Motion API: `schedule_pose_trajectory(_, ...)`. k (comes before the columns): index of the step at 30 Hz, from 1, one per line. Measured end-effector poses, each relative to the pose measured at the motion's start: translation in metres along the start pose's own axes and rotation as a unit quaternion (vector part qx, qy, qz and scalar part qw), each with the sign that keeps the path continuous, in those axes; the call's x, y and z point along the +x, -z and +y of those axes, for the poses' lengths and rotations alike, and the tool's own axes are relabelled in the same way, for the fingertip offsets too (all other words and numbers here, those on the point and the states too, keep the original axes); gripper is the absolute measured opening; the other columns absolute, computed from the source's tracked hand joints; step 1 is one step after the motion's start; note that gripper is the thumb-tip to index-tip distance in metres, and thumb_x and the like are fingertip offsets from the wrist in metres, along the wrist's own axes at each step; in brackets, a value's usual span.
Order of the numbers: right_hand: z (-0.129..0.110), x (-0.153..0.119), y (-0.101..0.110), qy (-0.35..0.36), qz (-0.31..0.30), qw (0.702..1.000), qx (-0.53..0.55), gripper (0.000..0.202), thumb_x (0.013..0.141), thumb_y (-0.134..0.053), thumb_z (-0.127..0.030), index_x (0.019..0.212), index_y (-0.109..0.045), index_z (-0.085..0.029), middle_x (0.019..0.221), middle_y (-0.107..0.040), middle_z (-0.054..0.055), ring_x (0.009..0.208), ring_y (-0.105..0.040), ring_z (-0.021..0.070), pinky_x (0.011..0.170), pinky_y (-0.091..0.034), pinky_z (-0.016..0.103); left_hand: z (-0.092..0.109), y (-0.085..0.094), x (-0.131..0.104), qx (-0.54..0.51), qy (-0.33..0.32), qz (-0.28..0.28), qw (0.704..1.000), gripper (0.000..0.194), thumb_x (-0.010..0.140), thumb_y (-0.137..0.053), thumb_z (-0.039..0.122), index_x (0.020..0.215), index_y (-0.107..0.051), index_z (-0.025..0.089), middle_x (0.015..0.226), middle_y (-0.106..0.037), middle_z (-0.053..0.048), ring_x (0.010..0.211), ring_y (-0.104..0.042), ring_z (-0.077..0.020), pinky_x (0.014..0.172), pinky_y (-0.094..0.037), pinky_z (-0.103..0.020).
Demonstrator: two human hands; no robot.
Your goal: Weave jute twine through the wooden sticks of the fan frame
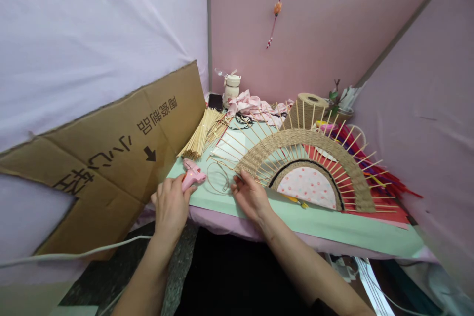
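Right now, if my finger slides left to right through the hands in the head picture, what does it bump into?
Cardboard, left hand, pink glue gun, thin loop, right hand, dotted half-circle, right end of the woven band, red strips.

Before me, the fan (310, 185) takes up the right of the counter (314, 218), my right grip (247, 195) at its left end. The glue gun (192, 176) sits in my left grip (172, 202), left of that. Beyond it lies the stick bundle (200, 134), with a bottle (231, 88) farther back. Behind the fan stands a twine roll (314, 102), between a cloth heap (254, 106) on its left and a plant (334, 96) on its right. Cardboard (122, 158) stands left of the counter.
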State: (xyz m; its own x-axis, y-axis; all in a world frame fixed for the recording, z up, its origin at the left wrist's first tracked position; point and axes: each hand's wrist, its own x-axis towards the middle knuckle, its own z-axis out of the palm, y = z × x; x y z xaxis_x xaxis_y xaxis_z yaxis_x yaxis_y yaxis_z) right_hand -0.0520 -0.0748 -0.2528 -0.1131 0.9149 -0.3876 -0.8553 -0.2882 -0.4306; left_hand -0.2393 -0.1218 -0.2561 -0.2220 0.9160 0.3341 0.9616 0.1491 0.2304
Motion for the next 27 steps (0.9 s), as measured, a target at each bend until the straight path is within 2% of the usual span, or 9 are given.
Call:
schedule_pose_trajectory(6,-0.001,-0.001,0.000,0.003,-0.010,1.000,-0.004,0.028,0.059,-0.084,-0.015,0.075,-0.062,-0.022,0.073,-0.066,-0.007,0.068,-0.060,0.0103,0.056,-0.044,0.023,0.004,0.001,0.000,-0.008,0.022,0.049,0.999,0.054,0.084,-0.058,0.052,0.126,-0.056,0.019,0.112,-0.055,-0.014,0.103,-0.049,-0.0321,0.084,-0.039,-0.045)
schedule_pose_trajectory(10,0.000,-0.002,0.000,0.002,-0.009,1.000,-0.003,0.034,0.053,-0.087,-0.017,0.076,-0.062,-0.022,0.074,-0.066,-0.007,0.068,-0.060,0.0101,0.056,-0.044,0.023,0.009,0.009,-0.004,-0.090,-0.004,0.158,0.983,0.040,0.085,-0.058,0.046,0.113,-0.064,0.018,0.111,-0.058,-0.014,0.108,-0.050,-0.0307,0.091,-0.038,-0.046)
schedule_pose_trajectory(12,-0.001,-0.003,0.000,0.002,-0.010,1.000,-0.005,0.034,0.053,-0.087,-0.017,0.076,-0.063,-0.022,0.073,-0.066,-0.007,0.068,-0.060,0.0099,0.056,-0.044,0.023,0.017,0.011,-0.004,-0.182,-0.043,0.180,0.966,0.031,0.089,-0.055,0.038,0.110,-0.064,0.017,0.110,-0.061,-0.013,0.107,-0.053,-0.0269,0.094,-0.040,-0.043)
schedule_pose_trajectory(14,-0.003,-0.004,-0.001,0.000,-0.013,1.000,-0.006,0.032,0.055,-0.087,-0.017,0.076,-0.063,-0.022,0.073,-0.065,-0.007,0.068,-0.060,0.0097,0.056,-0.044,0.022,0.028,0.010,0.000,-0.291,-0.061,0.143,0.944,0.029,0.091,-0.051,0.031,0.115,-0.061,0.018,0.114,-0.062,-0.012,0.104,-0.057,-0.0224,0.091,-0.044,-0.038)
schedule_pose_trajectory(16,-0.005,-0.008,-0.002,-0.004,-0.014,1.000,-0.006,0.031,0.056,-0.086,-0.017,0.075,-0.063,-0.022,0.073,-0.066,-0.007,0.069,-0.060,0.0095,0.056,-0.044,0.022,0.040,0.006,0.008,-0.399,-0.026,0.072,0.914,0.038,0.090,-0.052,0.030,0.126,-0.054,0.018,0.113,-0.063,-0.011,0.091,-0.061,-0.0185,0.080,-0.049,-0.032)
schedule_pose_trajectory(18,-0.007,-0.011,-0.004,-0.008,-0.015,1.000,-0.004,0.030,0.056,-0.086,-0.017,0.075,-0.064,-0.021,0.074,-0.066,-0.006,0.069,-0.060,0.0095,0.056,-0.044,0.021,0.052,0.001,0.017,-0.504,0.021,-0.013,0.863,0.048,0.087,-0.055,0.031,0.133,-0.047,0.018,0.107,-0.065,-0.011,0.074,-0.061,-0.0136,0.064,-0.049,-0.026)
schedule_pose_trajectory(20,-0.009,-0.015,-0.005,-0.008,-0.019,1.000,-0.002,0.029,0.057,-0.086,-0.016,0.076,-0.064,-0.021,0.075,-0.066,-0.006,0.070,-0.060,0.0096,0.056,-0.044,0.022,0.063,-0.002,0.025,-0.595,0.046,-0.079,0.799,0.054,0.084,-0.059,0.032,0.134,-0.044,0.020,0.112,-0.064,-0.012,0.056,-0.053,-0.0073,0.049,-0.041,-0.021)
schedule_pose_trajectory(23,-0.010,-0.018,-0.007,-0.005,-0.027,1.000,0.001,0.028,0.059,-0.085,-0.016,0.077,-0.065,-0.020,0.077,-0.067,-0.005,0.070,-0.060,0.0098,0.056,-0.045,0.022,0.073,-0.004,0.033,-0.676,0.050,-0.122,0.725,0.049,0.078,-0.065,0.033,0.122,-0.051,0.019,0.110,-0.065,-0.010,0.046,-0.045,-0.0025,0.042,-0.034,-0.018)
schedule_pose_trajectory(27,-0.011,-0.020,-0.007,-0.011,-0.032,0.999,0.004,0.024,0.062,-0.082,-0.016,0.079,-0.065,-0.020,0.079,-0.068,-0.004,0.070,-0.059,0.0097,0.055,-0.045,0.020,0.081,-0.008,0.035,-0.698,0.071,-0.144,0.698,0.029,0.071,-0.072,0.036,0.087,-0.065,0.013,0.076,-0.066,-0.002,0.052,-0.049,-0.0052,0.047,-0.037,-0.017)
